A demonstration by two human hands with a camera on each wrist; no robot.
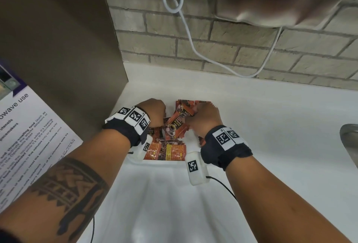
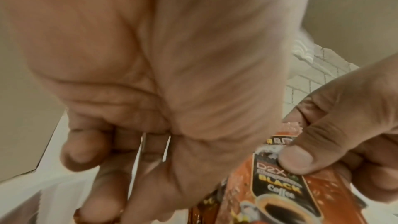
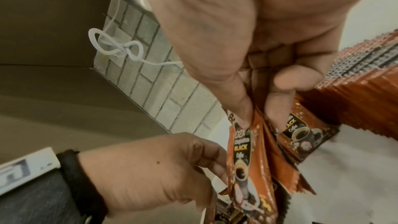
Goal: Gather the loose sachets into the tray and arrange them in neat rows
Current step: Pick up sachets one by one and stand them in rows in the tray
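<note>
Orange foil sachets (image 1: 175,126) pinched upright as a small bunch between the right hand's (image 1: 205,120) thumb and fingers, apparently for squaring before joining the far row (image 1: 195,102), while the left hand (image 1: 153,112), fingers curled among loose sachets in the white tray (image 1: 155,162), gathers more.

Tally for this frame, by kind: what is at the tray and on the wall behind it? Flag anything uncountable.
Hands: 2 (left hand, right hand)
Tray: 1
White cable: 1
Microwave notice: 1
Coffee sachets: too overlapped to count; the right hand pinches several, and more are stacked behind.
Total: 5, plus the uncounted sachets.
</note>
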